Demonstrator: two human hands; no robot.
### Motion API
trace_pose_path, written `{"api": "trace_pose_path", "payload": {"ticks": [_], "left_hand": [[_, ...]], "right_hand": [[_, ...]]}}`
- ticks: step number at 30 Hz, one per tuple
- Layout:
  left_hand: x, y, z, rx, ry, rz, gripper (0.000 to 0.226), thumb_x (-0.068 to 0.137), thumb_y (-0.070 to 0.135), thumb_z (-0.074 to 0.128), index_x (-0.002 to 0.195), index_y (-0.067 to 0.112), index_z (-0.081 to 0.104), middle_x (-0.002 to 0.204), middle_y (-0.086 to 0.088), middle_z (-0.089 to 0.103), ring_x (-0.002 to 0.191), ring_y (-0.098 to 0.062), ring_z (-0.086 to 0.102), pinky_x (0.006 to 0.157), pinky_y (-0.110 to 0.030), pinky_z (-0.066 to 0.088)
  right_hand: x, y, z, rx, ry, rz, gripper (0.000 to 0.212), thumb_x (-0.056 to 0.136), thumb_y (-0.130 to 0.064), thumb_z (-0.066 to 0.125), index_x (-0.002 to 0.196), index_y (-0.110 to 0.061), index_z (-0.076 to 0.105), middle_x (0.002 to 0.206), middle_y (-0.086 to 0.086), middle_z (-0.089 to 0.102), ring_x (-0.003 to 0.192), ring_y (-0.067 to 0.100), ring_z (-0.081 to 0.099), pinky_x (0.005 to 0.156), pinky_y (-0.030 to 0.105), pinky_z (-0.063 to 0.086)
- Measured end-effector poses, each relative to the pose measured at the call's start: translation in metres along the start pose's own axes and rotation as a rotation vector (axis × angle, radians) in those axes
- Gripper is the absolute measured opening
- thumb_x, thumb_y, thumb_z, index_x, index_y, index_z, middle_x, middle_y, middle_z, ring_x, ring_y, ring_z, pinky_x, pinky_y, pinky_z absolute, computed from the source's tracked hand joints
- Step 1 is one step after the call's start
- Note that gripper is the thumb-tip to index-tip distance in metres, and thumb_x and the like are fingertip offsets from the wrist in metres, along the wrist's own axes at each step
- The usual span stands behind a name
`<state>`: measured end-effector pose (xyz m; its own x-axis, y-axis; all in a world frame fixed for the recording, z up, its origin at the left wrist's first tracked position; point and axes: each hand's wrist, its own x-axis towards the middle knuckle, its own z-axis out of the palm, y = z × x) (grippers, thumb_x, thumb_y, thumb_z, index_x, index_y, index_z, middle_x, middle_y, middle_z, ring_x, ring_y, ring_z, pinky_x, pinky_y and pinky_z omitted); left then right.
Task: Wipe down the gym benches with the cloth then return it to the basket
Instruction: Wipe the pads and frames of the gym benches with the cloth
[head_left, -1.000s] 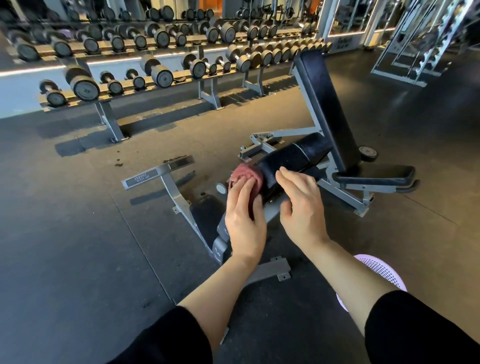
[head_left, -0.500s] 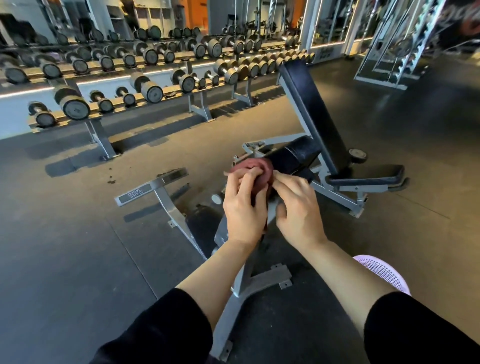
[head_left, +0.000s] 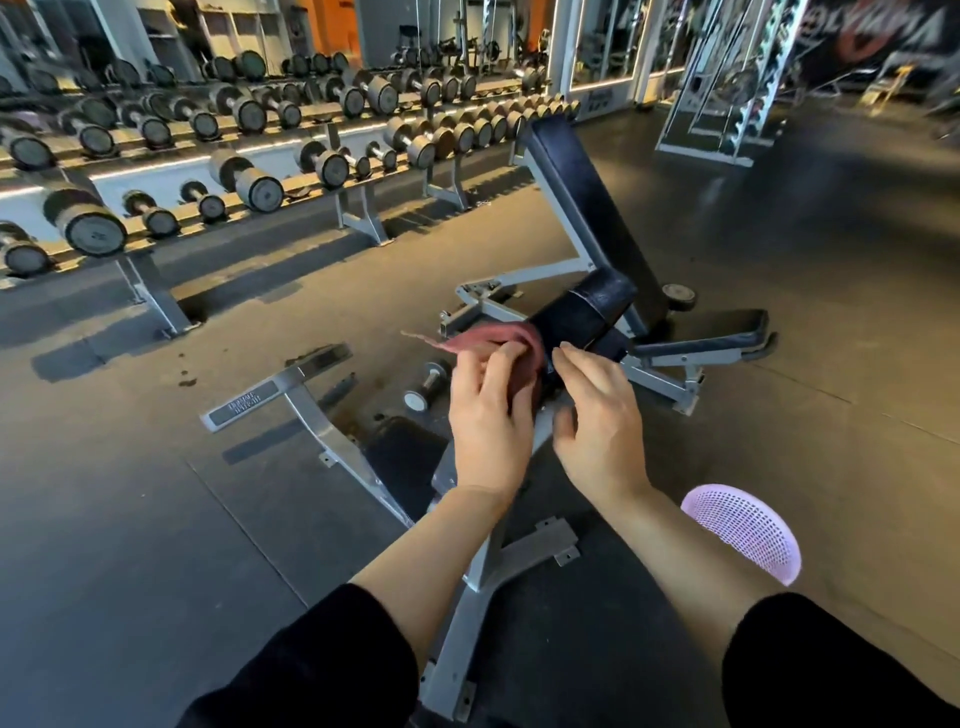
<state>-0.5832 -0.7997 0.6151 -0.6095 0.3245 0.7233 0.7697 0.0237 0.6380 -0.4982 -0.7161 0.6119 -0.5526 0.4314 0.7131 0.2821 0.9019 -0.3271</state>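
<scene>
The near bench's grey steel frame (head_left: 480, 561) runs from 6 o'clock up the middle of the view, with a cross-foot (head_left: 550, 543) sticking out toward 4 o'clock and a long T-foot (head_left: 275, 387) reaching toward 9 o'clock. At its top sits a black roller pad (head_left: 582, 312), its long axis running from about 7 o'clock up to 1 o'clock. The dark red cloth (head_left: 498, 340) is draped over the pad's near end, with a thin corner trailing out flat toward 9 o'clock.

The left hand (head_left: 488, 415) pinches the cloth between thumb and curled fingers, at the pad's near end. The right hand (head_left: 602, 421) is just beside it at 3 o'clock, fingers straight and loosely spread, fingertips (head_left: 563, 356) at the pad's side; whether they touch it cannot be told.

Behind the pad an adjustable bench (head_left: 587, 208) stands with its backrest tilted steeply, long axis from 11 o'clock down to 5 o'clock, and its flat seat (head_left: 727, 332) pointing toward 3 o'clock. A small dumbbell (head_left: 426, 387) lies on the floor just left of the hands. The pink perforated basket (head_left: 748, 530) sits on the floor at 4 o'clock, close by the right forearm.

Open dark floor (head_left: 130, 519) spreads wide at 8 o'clock and again at 2 o'clock beyond the seat. The dumbbell rack (head_left: 156, 291) closes off the far edge from 9 to 12 o'clock.
</scene>
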Motion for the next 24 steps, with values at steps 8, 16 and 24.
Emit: {"api": "trace_pose_path", "payload": {"ticks": [8,16,24], "left_hand": [[-0.037,-0.040,-0.003,0.044,-0.117,-0.483,0.026,0.089,0.003,0.060,0.114,0.000,0.055,0.108,-0.014,0.049,0.094,-0.026,0.050,0.085,-0.040,0.043],[0.013,-0.007,0.007,-0.044,-0.065,0.043,0.027,0.085,0.002,0.059,0.109,0.013,0.056,0.113,-0.003,0.044,0.089,-0.016,0.050,0.081,-0.023,0.043],[-0.016,-0.034,-0.007,-0.033,0.005,-0.196,0.030,0.087,-0.001,0.064,0.109,0.013,0.050,0.113,-0.021,0.043,0.092,0.003,0.034,0.089,-0.007,0.036]], "right_hand": [[-0.003,0.000,0.007,-0.012,0.019,0.026,0.063,0.068,0.017,0.063,0.128,0.003,0.057,0.132,0.014,0.058,0.110,0.033,0.057,0.094,0.048,0.049],[-0.005,-0.006,0.011,-0.015,0.054,0.059,0.056,0.078,-0.010,0.040,0.129,0.003,0.057,0.133,0.015,0.056,0.113,0.026,0.050,0.096,0.040,0.044],[-0.009,-0.004,0.016,-0.037,0.059,0.084,0.066,0.069,0.014,0.061,0.133,0.001,0.053,0.139,0.014,0.052,0.118,0.024,0.050,0.100,0.035,0.039]]}}
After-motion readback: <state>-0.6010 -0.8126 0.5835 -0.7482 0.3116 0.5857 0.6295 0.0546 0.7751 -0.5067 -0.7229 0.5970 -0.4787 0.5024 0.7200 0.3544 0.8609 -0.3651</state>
